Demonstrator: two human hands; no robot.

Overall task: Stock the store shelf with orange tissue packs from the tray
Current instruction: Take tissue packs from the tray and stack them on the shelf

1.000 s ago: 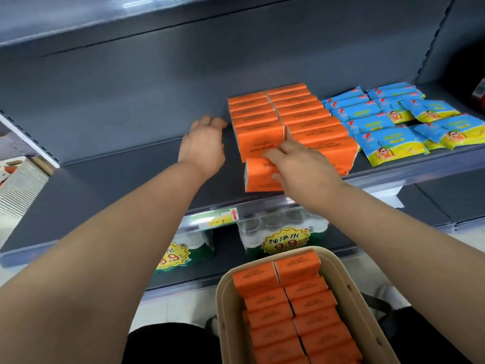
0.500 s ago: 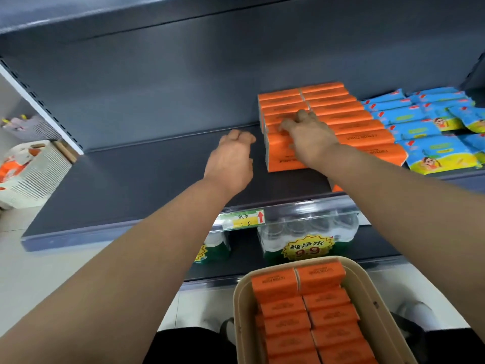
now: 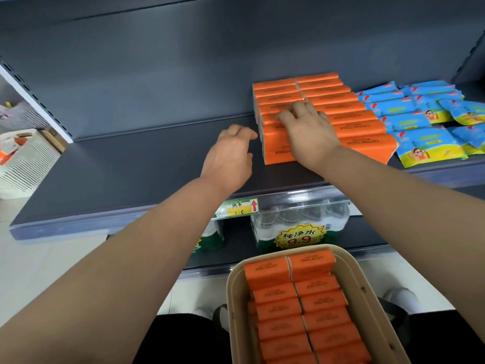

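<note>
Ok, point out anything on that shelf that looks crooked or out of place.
The blue packs on the right lie jumbled: several overlap and the far-right ones sit skewed. The orange tissue packs stand in two tidy rows.
</note>
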